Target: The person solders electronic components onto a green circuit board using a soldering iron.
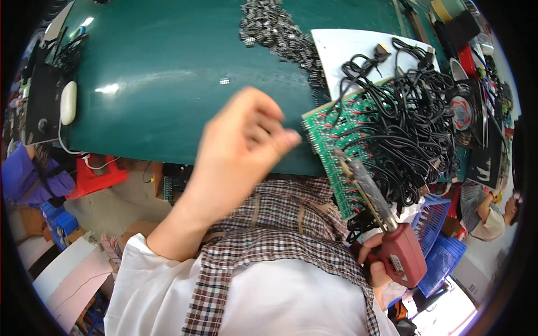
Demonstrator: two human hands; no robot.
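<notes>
My left hand (244,131) is raised over the near edge of the green work surface, a little blurred. Its fingers are half curled, with a gap between index finger and thumb and nothing visible in it. The thumb points toward a green circuit board panel (322,147) with rows of small parts, red wires and black cables. My right hand (376,267) is closed around the handle of a red soldering gun (404,255), partly hiding its fingers. The gun's metal barrel slants up and left, its tip over the panel; whether it touches cannot be told.
Many small black and silver connectors (280,36) lie in a long heap at the back. A single one (225,81) sits apart. Black cables (409,123) are piled over the panel, beside a white sheet (358,50). At the left edge lies a white oblong device (68,103).
</notes>
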